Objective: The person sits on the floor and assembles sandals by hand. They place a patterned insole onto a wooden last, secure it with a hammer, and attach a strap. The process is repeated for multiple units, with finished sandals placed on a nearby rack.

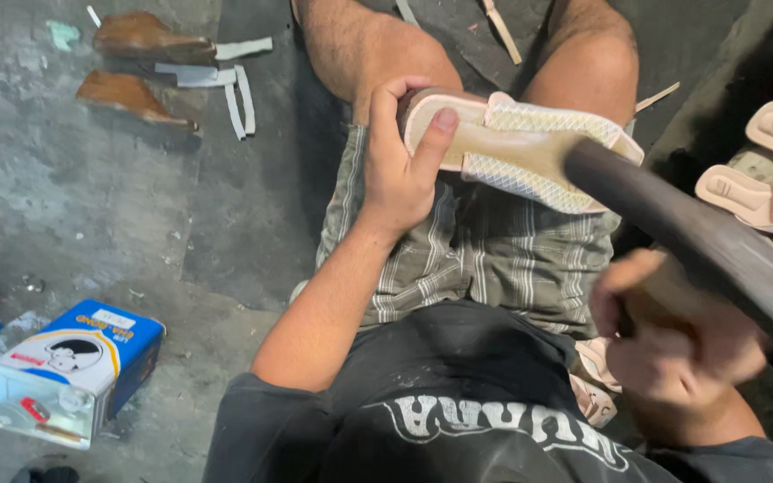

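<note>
Right hand – perhaps hammer – over sandal

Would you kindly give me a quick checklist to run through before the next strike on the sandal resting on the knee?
1. Sandal supported on the knees: ok.
2. Left hand gripping the sandal's heel end, thumb on the insole: ok.
3. Left thumb away from the tool's dark head: ok, though not by much.
4. Right hand closed on the tool's handle: ok, but motion-blurred.
5. Exact spot where the head meets the sandal: cannot tell, blurred.
6. Other sandals at the right, apart from the swing path: cannot tell.
</note>
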